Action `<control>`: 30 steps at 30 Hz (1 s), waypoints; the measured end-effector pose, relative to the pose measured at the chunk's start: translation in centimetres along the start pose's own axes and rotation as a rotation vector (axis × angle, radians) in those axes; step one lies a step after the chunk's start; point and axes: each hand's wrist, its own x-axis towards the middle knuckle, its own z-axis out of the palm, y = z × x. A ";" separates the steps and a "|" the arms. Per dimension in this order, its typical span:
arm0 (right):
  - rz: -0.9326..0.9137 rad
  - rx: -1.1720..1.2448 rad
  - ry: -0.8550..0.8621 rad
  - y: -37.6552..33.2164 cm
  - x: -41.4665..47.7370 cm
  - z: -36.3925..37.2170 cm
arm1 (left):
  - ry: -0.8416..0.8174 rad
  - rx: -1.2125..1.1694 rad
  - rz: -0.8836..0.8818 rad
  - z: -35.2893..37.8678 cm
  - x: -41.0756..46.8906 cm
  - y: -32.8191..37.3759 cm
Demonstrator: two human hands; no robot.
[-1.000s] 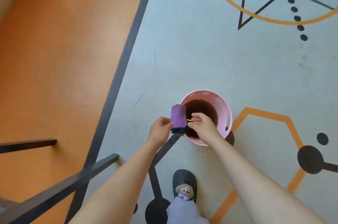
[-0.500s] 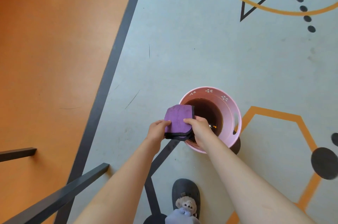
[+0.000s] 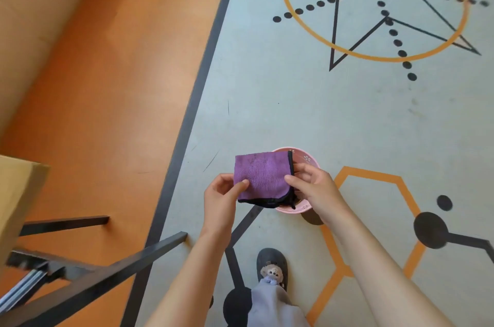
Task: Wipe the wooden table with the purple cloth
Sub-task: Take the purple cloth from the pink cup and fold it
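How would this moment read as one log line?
left hand: pinches purple cloth | right hand: pinches opposite edge | cloth: folded, over pink bucket | wooden table: corner at left, untouched

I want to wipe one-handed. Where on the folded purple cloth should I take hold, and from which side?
Probably the left edge of the purple cloth, coming from the left as the left hand does: it looks folded there, while black-hemmed loose edges lie right and below.
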 end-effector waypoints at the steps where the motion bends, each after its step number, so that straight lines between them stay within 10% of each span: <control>1: -0.026 -0.028 0.010 -1.5 -1.8 0.1 | 0.009 -0.005 0.026 -0.3 -2.0 1.8; 16: -0.319 -0.062 -0.083 -19.3 -28.1 11.7 | 0.081 -0.032 0.372 -14.9 -28.6 21.7; 30: -0.603 -0.595 -0.625 -16.5 -41.9 27.6 | 0.491 0.406 0.405 -31.1 -45.9 18.3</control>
